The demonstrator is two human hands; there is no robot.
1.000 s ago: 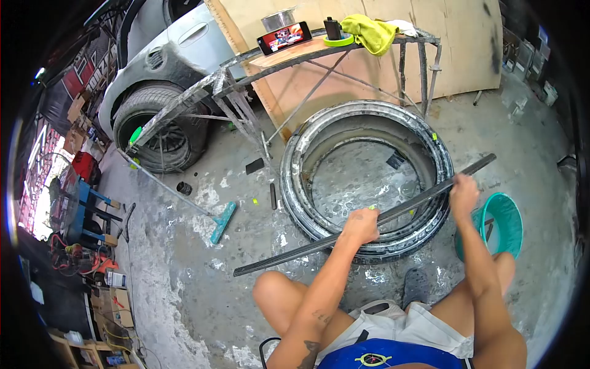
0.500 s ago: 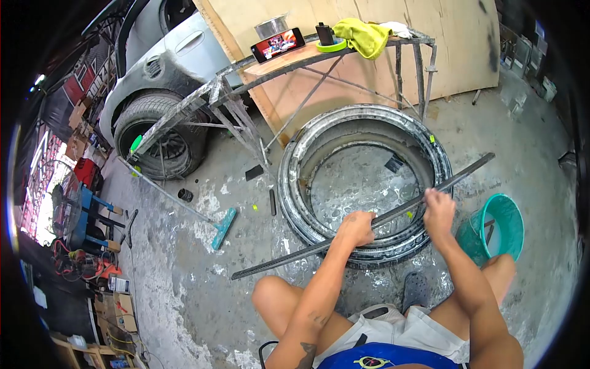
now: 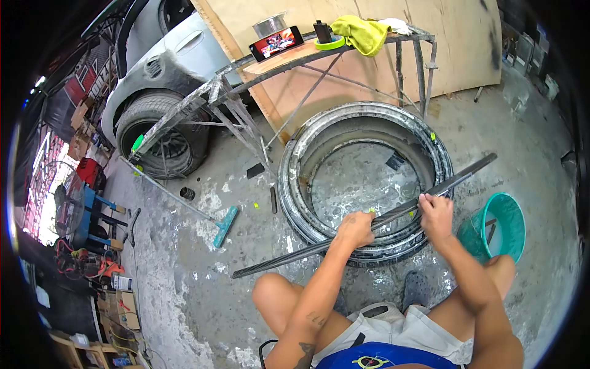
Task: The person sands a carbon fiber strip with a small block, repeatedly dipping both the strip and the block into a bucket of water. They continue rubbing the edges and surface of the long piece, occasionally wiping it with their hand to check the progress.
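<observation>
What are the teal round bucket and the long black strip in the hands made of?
The teal round bucket looks like smooth plastic: one even colour, slightly shiny. The long black strip has a fine, patterned texture and a dull sheen, so it might be carbon fibre or rubber; I can't tell which.

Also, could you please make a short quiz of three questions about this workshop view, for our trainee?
1. What colour is the bucket? (a) red (b) green (c) white
2. True or false: the left hand and the right hand both hold the long dark strip.
3. Fill in: on the metal stand, a yellow-green ____ hangs over the edge.

Key: 1. b; 2. true; 3. cloth
</observation>
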